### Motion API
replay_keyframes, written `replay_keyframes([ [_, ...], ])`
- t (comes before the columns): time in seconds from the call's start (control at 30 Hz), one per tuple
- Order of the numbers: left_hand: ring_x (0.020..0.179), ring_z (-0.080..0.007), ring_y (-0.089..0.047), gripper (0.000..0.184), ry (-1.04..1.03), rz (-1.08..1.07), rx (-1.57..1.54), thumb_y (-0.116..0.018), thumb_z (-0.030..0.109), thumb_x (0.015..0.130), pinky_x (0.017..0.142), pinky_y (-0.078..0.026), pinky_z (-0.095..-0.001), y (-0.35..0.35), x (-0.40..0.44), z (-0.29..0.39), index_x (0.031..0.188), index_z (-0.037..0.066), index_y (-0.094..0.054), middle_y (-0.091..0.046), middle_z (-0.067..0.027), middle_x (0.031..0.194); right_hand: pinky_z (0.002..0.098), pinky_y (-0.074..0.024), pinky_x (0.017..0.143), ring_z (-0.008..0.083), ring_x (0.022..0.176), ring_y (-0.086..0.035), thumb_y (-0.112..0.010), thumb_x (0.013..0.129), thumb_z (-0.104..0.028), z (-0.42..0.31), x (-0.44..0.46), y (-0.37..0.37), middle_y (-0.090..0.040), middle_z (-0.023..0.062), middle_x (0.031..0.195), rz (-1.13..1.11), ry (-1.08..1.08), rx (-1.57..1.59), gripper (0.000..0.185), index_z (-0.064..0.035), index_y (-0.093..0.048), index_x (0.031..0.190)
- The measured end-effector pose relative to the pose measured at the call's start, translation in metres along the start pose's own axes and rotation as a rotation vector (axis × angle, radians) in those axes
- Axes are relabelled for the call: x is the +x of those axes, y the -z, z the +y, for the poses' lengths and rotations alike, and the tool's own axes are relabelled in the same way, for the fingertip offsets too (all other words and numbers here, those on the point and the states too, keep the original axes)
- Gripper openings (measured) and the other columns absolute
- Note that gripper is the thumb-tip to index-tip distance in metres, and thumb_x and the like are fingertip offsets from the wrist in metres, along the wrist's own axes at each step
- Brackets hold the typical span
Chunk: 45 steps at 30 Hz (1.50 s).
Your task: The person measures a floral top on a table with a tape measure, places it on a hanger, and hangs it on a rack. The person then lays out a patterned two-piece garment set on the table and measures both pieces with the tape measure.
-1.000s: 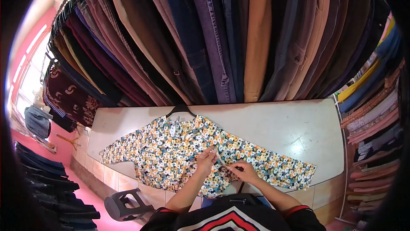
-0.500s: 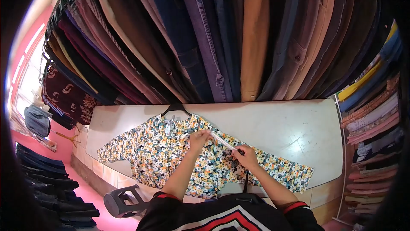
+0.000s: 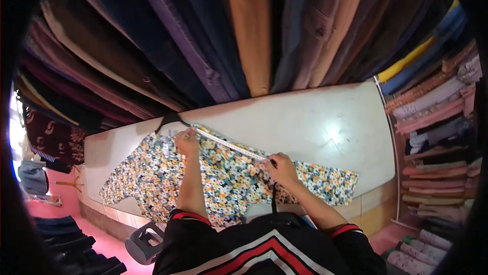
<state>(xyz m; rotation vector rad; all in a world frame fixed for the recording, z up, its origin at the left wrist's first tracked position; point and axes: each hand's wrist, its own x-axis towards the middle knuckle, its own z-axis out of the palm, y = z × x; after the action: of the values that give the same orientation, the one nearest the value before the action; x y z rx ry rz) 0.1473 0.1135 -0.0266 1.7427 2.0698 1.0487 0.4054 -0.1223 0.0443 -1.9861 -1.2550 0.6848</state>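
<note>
A floral long-sleeved shirt (image 3: 221, 178) lies spread on the pale tabletop (image 3: 305, 122), a black hanger (image 3: 170, 119) at its collar. A white measuring tape (image 3: 229, 146) runs taut along the shirt's shoulder and upper sleeve. Near the collar, my left hand (image 3: 187, 141) is closed, pinching one end of the tape against the fabric. My right hand (image 3: 282, 169) grips the tape farther down the sleeve, with a small black object showing at its fingers. A dark cord hangs below the right hand.
Trousers (image 3: 249, 41) hang in a dense row over the table's far side. Folded clothes (image 3: 432, 170) are stacked at the right. A grey stool (image 3: 145, 243) stands at lower left, near dark folded garments (image 3: 63, 237).
My hands have moved apart, and a longer stretch of tape shows between them. The left hand has gone to the collar side of the shoulder. The camera view has turned and shifted.
</note>
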Motion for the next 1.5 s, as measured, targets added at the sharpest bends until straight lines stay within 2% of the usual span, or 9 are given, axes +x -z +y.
replay_keyframes([
  [0.33, 0.083, -0.0268, -0.060, 0.022, 0.002, 0.006, 0.036, -0.073, 0.034, 0.074, 0.075, -0.044, -0.0438, 0.011, -0.003, 0.022, 0.087, 0.017, -0.074, -0.064, -0.0052, 0.087, 0.0402, -0.0481, 0.063, 0.0294, 0.076, -0.057, -0.068, 0.074, -0.026, 0.057, -0.066, 0.098, -0.060, 0.0113, 0.078, 0.265, -0.143, -0.478, 0.019, -0.0076, -0.067, 0.073],
  [0.7, 0.079, -0.0274, -0.062, 0.024, 0.047, 0.016, 0.207, -0.069, 0.037, 0.076, 0.071, -0.046, -0.0459, 0.019, -0.008, 0.044, 0.089, 0.018, -0.073, -0.066, -0.0057, 0.087, 0.0398, -0.0501, 0.064, 0.0263, 0.079, -0.059, -0.069, 0.071, -0.032, 0.056, -0.045, 0.096, -0.062, 0.0080, 0.079, 0.126, -0.314, -0.711, 0.022, -0.0102, -0.070, 0.075],
  [0.83, 0.098, -0.0332, -0.056, 0.036, -0.358, 0.214, 0.248, -0.070, 0.020, 0.073, 0.086, -0.042, -0.0458, 0.005, -0.054, 0.090, 0.106, 0.010, -0.062, -0.060, -0.0133, 0.106, 0.0403, -0.0503, 0.064, 0.0260, 0.079, -0.060, -0.064, 0.073, -0.030, 0.060, -0.041, 0.095, -0.063, 0.0081, 0.079, 0.085, -0.312, -0.737, 0.020, -0.0114, -0.071, 0.076],
  [0.9, 0.104, -0.0341, -0.052, 0.044, -0.689, -0.142, -0.002, -0.071, 0.013, 0.070, 0.091, -0.039, -0.0435, 0.005, -0.115, 0.134, 0.111, 0.005, -0.055, -0.057, -0.0148, 0.110, 0.0407, -0.0503, 0.064, 0.0263, 0.079, -0.060, -0.061, 0.073, -0.028, 0.060, -0.041, 0.095, -0.063, 0.0084, 0.079, 0.092, -0.310, -0.739, 0.020, -0.0114, -0.071, 0.076],
  [0.97, 0.104, -0.0318, -0.053, 0.043, -0.842, -0.787, -0.247, -0.068, 0.014, 0.073, 0.092, -0.038, -0.0428, 0.013, -0.180, 0.174, 0.113, 0.005, -0.056, -0.057, -0.0131, 0.111, 0.0410, -0.0502, 0.063, 0.0265, 0.078, -0.060, -0.061, 0.073, -0.028, 0.059, -0.042, 0.095, -0.063, 0.0086, 0.079, 0.097, -0.306, -0.746, 0.020, -0.0112, -0.071, 0.076],
  [1.1, 0.103, -0.0272, -0.054, 0.038, -1.206, -0.887, -0.148, -0.062, 0.023, 0.078, 0.090, -0.039, -0.0401, 0.016, -0.251, 0.197, 0.111, 0.005, -0.057, -0.058, -0.0091, 0.112, 0.0431, -0.0474, 0.068, 0.0253, 0.085, -0.058, -0.062, 0.074, -0.030, 0.062, -0.043, 0.092, -0.062, 0.0084, 0.085, 0.074, -0.332, -0.719, 0.021, -0.0104, -0.070, 0.077],
  [1.23, 0.102, -0.0238, -0.054, 0.034, -1.266, -0.861, -0.114, -0.059, 0.022, 0.081, 0.090, -0.039, -0.0380, 0.004, -0.259, 0.191, 0.110, 0.005, -0.057, -0.058, -0.0072, 0.111, 0.0415, -0.0491, 0.068, 0.0290, 0.079, -0.060, -0.064, 0.073, -0.034, 0.072, -0.054, 0.110, -0.061, 0.0100, 0.078, 0.124, -0.249, -0.503, 0.025, -0.0108, -0.070, 0.076],
  [1.33, 0.097, -0.0194, -0.055, 0.028, -1.248, -0.833, -0.110, -0.058, 0.020, 0.080, 0.088, -0.039, -0.0363, 0.001, -0.259, 0.195, 0.105, 0.008, -0.059, -0.059, -0.0039, 0.108, 0.0369, -0.0499, 0.067, 0.0281, 0.078, -0.062, -0.065, 0.073, -0.035, 0.104, -0.078, 0.176, -0.064, 0.0118, 0.081, -0.015, -0.476, -0.195, 0.027, -0.0104, -0.070, 0.082],
  [1.5, 0.091, -0.0191, -0.056, 0.022, -1.248, -0.781, -0.158, -0.059, 0.016, 0.077, 0.087, -0.039, -0.0359, -0.004, -0.257, 0.199, 0.098, 0.009, -0.061, -0.061, -0.0025, 0.101, 0.0368, -0.0503, 0.067, 0.0278, 0.076, -0.064, -0.069, 0.069, -0.033, 0.190, -0.125, 0.250, -0.065, 0.0130, 0.080, 0.146, -0.488, -0.333, 0.028, -0.0083, -0.070, 0.082],
])
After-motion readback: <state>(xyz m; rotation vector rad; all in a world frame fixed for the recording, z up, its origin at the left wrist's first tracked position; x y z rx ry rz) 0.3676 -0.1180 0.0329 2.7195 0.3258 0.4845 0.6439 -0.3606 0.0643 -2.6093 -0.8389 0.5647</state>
